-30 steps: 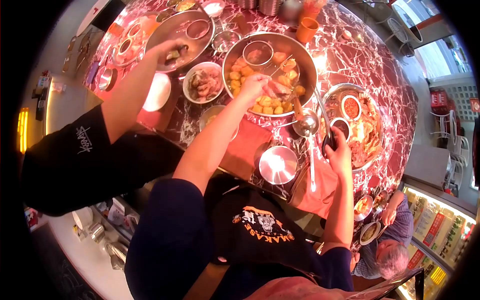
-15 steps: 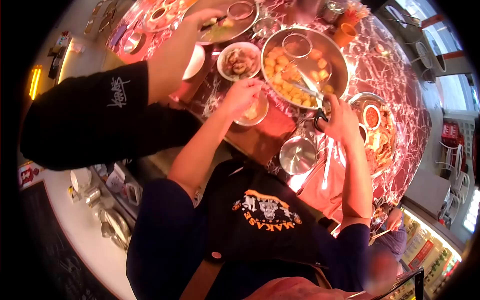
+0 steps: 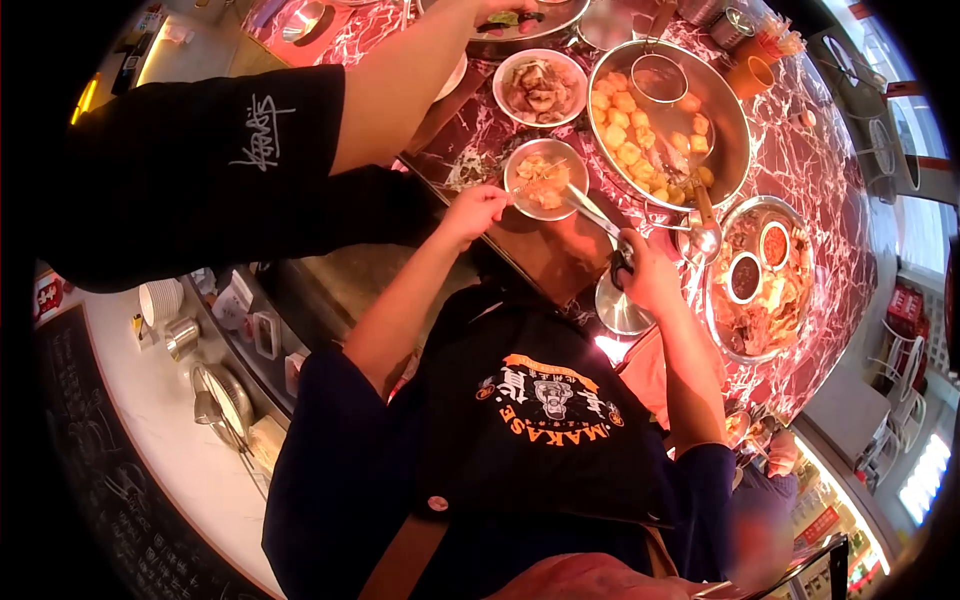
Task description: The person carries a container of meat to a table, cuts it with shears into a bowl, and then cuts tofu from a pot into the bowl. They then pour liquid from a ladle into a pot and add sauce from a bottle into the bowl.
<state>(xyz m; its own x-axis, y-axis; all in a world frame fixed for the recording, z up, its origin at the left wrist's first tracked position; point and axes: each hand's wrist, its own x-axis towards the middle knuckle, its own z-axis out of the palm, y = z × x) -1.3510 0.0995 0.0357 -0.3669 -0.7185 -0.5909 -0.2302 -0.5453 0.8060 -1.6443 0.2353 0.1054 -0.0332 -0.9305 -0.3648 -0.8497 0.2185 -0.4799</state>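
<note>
My right hand (image 3: 650, 272) grips the dark handles of metal scissors (image 3: 597, 214), whose blades reach over the rim of a small bowl of food pieces (image 3: 541, 180). At that bowl's left edge, my left hand (image 3: 476, 214) is closed in a pinch; a thin light line runs from its fingertips over the food, too fine to identify. Behind the small bowl stands a white bowl of meat pieces (image 3: 540, 88). To the right is a large metal pan (image 3: 733, 130) holding many yellowish chunks, a round strainer (image 3: 659, 78) and a ladle (image 3: 704, 238).
A co-worker's arm (image 3: 400, 85) reaches in from the left, its hand holding dark-handled scissors over a pan at the top. On the right lies a platter (image 3: 757, 335) with two sauce cups. An orange cup (image 3: 750, 77) stands behind the large pan, and a metal bowl (image 3: 622, 308) near my right wrist.
My right hand has moved the scissors from the large pan to the small bowl. My left hand has shifted off that bowl to its left edge. The view has shifted; the co-worker's arm reaches farther right.
</note>
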